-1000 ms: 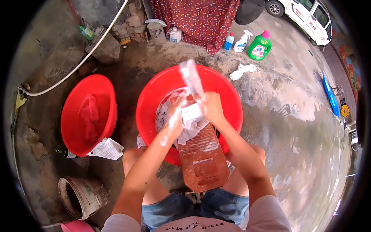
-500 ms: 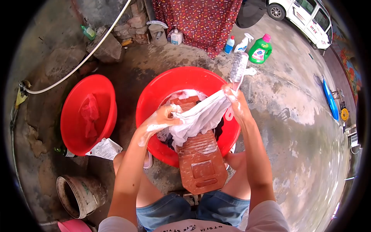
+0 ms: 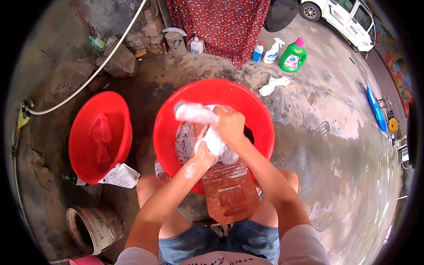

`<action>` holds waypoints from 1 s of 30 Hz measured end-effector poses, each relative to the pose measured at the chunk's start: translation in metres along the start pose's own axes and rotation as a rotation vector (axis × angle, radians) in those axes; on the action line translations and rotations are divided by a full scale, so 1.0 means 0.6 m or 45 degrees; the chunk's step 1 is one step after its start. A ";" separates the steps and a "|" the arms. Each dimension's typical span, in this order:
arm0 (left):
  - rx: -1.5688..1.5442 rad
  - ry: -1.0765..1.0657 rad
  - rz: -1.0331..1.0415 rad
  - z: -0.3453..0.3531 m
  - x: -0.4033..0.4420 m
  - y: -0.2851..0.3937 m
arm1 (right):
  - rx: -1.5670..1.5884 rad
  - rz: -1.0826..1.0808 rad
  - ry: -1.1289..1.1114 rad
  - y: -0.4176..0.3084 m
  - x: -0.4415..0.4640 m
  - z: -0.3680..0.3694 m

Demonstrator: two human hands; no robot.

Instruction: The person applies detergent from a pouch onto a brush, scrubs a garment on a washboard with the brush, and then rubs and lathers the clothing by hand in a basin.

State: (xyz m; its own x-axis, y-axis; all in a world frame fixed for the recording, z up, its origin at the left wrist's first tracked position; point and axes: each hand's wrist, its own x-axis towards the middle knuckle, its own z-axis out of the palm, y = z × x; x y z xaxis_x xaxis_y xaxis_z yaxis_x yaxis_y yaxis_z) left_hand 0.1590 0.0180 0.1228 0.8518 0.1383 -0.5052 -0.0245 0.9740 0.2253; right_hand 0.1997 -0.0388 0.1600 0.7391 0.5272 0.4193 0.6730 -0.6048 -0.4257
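My right hand (image 3: 230, 126) is closed round a scrub brush (image 3: 194, 113), its pale head pointing left over the basin and blurred by motion. Just below, my left hand (image 3: 204, 155) grips a wet white cloth (image 3: 213, 142) with suds on it. The cloth lies bunched on a brown plastic washboard (image 3: 232, 194), which leans out over the near rim of a large red basin (image 3: 260, 132). Greyish laundry (image 3: 183, 143) rests in the basin left of the board. Foam clings to my left wrist.
A second red basin (image 3: 79, 145) with a red cloth stands left, above a dirty bucket (image 3: 104, 229). Beyond the large basin are a green detergent jug (image 3: 292, 57), a spray bottle (image 3: 272, 52) and a white sock-like item (image 3: 274, 85). A hose (image 3: 97, 70) crosses the upper left.
My right hand has swung the brush down and left, from beyond the basin's right rim to over the basin. The stretched cloth is now bunched lower on the washboard, my left hand lower too.
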 end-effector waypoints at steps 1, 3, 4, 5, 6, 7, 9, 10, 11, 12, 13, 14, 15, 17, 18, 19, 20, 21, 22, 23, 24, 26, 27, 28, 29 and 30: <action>-0.086 -0.150 -0.090 -0.037 0.045 -0.001 | -0.047 0.102 0.055 0.005 0.007 0.000; -0.352 -0.682 0.180 -0.050 0.122 -0.027 | 0.100 -0.295 0.313 0.001 -0.015 0.031; -0.499 -0.930 0.320 -0.054 0.154 -0.057 | 0.240 -0.457 0.348 -0.035 -0.047 0.028; -0.634 -1.165 0.460 -0.061 0.173 -0.085 | 0.140 -0.607 0.408 -0.030 -0.053 0.032; -0.759 -1.399 0.601 -0.068 0.184 -0.104 | 0.062 -0.380 0.310 -0.019 -0.042 0.027; -0.400 -0.751 0.356 -0.048 0.108 -0.070 | -0.018 -0.159 0.221 0.002 -0.011 0.015; -0.005 -0.191 0.072 -0.023 0.020 -0.023 | -0.039 -0.041 0.160 0.008 -0.005 0.013; 0.131 -0.144 0.193 -0.023 0.012 -0.012 | 0.015 -0.155 0.194 0.001 -0.022 0.020; 0.125 -0.185 0.199 -0.024 0.016 0.003 | 0.063 -0.287 0.230 -0.004 -0.033 0.027; 0.078 -0.263 0.182 -0.026 0.019 0.017 | 0.121 -0.405 0.258 -0.017 -0.052 0.029; 0.081 -0.278 0.177 -0.030 0.019 0.018 | 0.144 -0.481 0.212 -0.023 -0.063 0.028; 0.080 -0.313 0.178 -0.032 0.022 0.021 | 0.168 -0.555 0.162 -0.032 -0.071 0.024; 0.108 -0.304 0.181 -0.034 0.021 0.011 | 0.182 -0.613 0.304 -0.012 -0.046 0.027; 0.172 -0.236 0.215 -0.018 0.007 -0.005 | -0.079 -0.307 0.178 0.047 -0.007 0.031; 0.196 -0.210 0.217 -0.014 0.005 -0.013 | -0.062 -0.227 0.148 0.044 -0.015 0.033; 0.141 -0.121 0.120 -0.012 0.001 -0.013 | -0.045 -0.145 0.124 0.036 -0.026 0.036; 0.092 -0.166 0.056 -0.006 0.004 -0.013 | -0.038 -0.079 0.110 0.029 -0.027 0.039; 0.057 -0.238 0.014 -0.007 0.011 -0.011 | 0.138 -0.350 0.349 0.001 -0.055 0.053; 0.037 -0.267 -0.035 -0.006 0.005 -0.010 | 0.287 -0.558 0.240 -0.034 -0.074 0.023; 0.035 -0.281 -0.065 -0.006 0.000 -0.014 | 0.277 -0.625 0.337 -0.027 -0.077 0.034; 0.043 -0.285 -0.085 -0.003 -0.006 -0.020 | 0.256 -0.690 0.446 -0.015 -0.069 0.046; 0.127 -0.253 -0.054 0.002 -0.015 -0.020 | -0.119 -0.133 0.140 0.046 -0.011 0.031; 0.226 -0.234 0.012 -0.002 -0.016 -0.012 | 0.040 0.049 0.066 0.063 0.001 0.017; 0.386 -0.229 0.145 -0.012 -0.005 0.003 | 0.198 0.228 -0.002 0.073 0.009 0.003; 0.685 -0.182 0.408 -0.041 0.020 0.034 | 0.450 0.343 -0.091 0.082 0.013 -0.007; 0.886 -0.298 0.632 -0.032 0.015 0.065 | 0.708 0.469 -0.196 0.087 0.005 -0.013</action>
State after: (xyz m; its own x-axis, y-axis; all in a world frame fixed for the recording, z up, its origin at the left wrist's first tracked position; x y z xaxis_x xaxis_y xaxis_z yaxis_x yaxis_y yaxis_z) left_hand 0.1556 0.0609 0.1108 0.9146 0.4014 -0.0487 -0.1606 0.4712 0.8673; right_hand 0.2370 -0.0732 0.1453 0.8907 0.4496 0.0670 0.2616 -0.3865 -0.8844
